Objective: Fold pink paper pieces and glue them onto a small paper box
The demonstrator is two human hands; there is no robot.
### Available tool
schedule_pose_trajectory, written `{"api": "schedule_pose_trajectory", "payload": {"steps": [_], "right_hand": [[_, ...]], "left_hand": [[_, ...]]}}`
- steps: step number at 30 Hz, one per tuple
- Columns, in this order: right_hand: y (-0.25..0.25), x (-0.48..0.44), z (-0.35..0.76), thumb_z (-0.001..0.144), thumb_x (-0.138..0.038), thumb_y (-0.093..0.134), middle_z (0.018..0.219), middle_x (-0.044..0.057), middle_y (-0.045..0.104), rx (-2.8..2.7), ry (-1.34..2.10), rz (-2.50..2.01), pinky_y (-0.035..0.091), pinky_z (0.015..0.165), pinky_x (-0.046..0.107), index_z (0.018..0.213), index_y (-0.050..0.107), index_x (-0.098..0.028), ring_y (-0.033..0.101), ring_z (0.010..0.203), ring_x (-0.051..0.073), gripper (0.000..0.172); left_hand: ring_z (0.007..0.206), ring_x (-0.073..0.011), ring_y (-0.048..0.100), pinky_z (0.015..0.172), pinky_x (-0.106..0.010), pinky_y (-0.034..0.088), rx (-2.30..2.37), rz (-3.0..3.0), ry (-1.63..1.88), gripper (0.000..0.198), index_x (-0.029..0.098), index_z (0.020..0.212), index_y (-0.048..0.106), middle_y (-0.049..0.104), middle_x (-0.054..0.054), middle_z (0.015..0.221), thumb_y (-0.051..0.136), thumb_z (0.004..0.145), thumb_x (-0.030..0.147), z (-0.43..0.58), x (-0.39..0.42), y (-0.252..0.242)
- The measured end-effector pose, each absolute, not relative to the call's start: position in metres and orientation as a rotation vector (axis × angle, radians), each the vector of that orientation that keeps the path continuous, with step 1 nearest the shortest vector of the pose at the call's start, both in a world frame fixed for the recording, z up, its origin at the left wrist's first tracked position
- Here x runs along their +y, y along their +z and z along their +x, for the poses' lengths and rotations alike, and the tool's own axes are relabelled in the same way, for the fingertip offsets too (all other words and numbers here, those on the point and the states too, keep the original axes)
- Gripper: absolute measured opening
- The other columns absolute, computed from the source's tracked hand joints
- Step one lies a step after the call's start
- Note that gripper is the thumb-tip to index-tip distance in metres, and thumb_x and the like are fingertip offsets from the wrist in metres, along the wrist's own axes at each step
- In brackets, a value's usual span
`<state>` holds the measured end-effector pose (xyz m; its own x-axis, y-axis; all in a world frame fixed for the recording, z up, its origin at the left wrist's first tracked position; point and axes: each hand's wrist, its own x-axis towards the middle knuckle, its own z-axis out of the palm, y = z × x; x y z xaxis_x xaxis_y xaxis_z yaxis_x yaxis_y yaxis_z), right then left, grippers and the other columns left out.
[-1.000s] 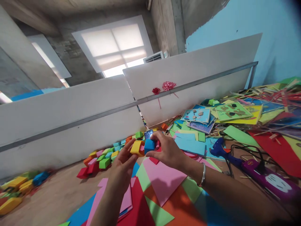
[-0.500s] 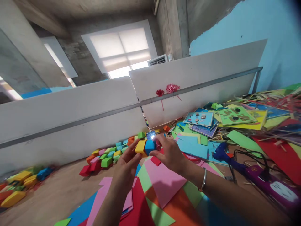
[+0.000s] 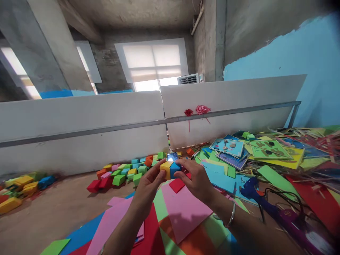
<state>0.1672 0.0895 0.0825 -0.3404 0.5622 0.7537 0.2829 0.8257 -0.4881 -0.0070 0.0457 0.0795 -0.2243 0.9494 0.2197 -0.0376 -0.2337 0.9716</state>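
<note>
A yellow folded-paper cube [image 3: 165, 169] and a blue folded-paper cube [image 3: 174, 170] meet side by side in front of me. My left hand [image 3: 149, 183] closes thumb and fingers on the yellow cube. On the other side, my right hand [image 3: 196, 181], with a silver bangle at its wrist, pinches the blue one. Just behind the cubes a phone [image 3: 172, 157] with a lit screen leans near the wall. A red paper piece [image 3: 176, 185] lies below the hands on pink paper sheets [image 3: 186, 209].
Several colourful paper cubes [image 3: 119, 179] are heaped to the left along the white board [image 3: 119, 152], with more paper shapes [image 3: 26, 186] farther left. At right lie decorated picture panels [image 3: 227, 147], a blue glue gun [image 3: 251, 189], a purple power strip [image 3: 294, 225] and black cables [image 3: 284, 193].
The camera view has levelled and tilted up a little. Both hands still hold the two cubes together; the pair has turned slightly, showing more of its top.
</note>
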Motion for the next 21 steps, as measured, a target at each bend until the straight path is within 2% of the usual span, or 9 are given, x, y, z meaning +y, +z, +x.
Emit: {"api": "schedule_pose_trajectory", "payload": {"steps": [4,10,17,21], "right_hand": [[0.085,0.089,0.169,0.091,-0.027,0.058,0.107,0.008,0.071,-1.943,0.329,-0.679,0.051,0.083,0.035,0.114,0.062,-0.019,0.066,0.096,0.022,0.024],[0.085,0.093,0.17,0.091,-0.025,0.054,0.105,0.011,0.071,-1.952,0.308,-0.728,0.052,0.083,0.037,0.116,0.061,-0.015,0.066,0.094,0.024,0.027],[0.073,0.094,0.163,0.093,-0.027,0.048,0.102,0.013,0.069,-1.943,0.122,-0.763,0.052,0.079,0.037,0.123,0.054,-0.015,0.065,0.092,0.025,0.033],[0.076,0.092,0.162,0.092,-0.028,0.05,0.1,0.012,0.069,-1.954,0.207,-0.775,0.051,0.077,0.036,0.119,0.054,-0.015,0.065,0.087,0.024,0.031]], "left_hand": [[0.094,-0.0215,0.062,0.077,-0.027,0.049,1.23,1.325,1.511,0.064,0.022,0.13,0.062,0.071,-0.007,0.109,0.072,0.074,0.053,-0.012,0.048,0.075],[0.07,-0.013,0.059,0.066,-0.025,0.049,1.097,1.44,1.43,0.079,0.026,0.141,0.048,0.067,-0.006,0.109,0.078,0.068,0.03,-0.008,0.05,0.071],[0.093,-0.0226,0.062,0.076,-0.03,0.051,1.242,1.516,1.464,0.061,0.021,0.129,0.061,0.064,-0.01,0.114,0.073,0.07,0.031,-0.004,0.044,0.081],[0.085,-0.0211,0.064,0.071,-0.029,0.051,1.215,1.495,1.47,0.058,0.021,0.126,0.063,0.066,-0.007,0.103,0.074,0.07,0.026,-0.001,0.04,0.082]]}}
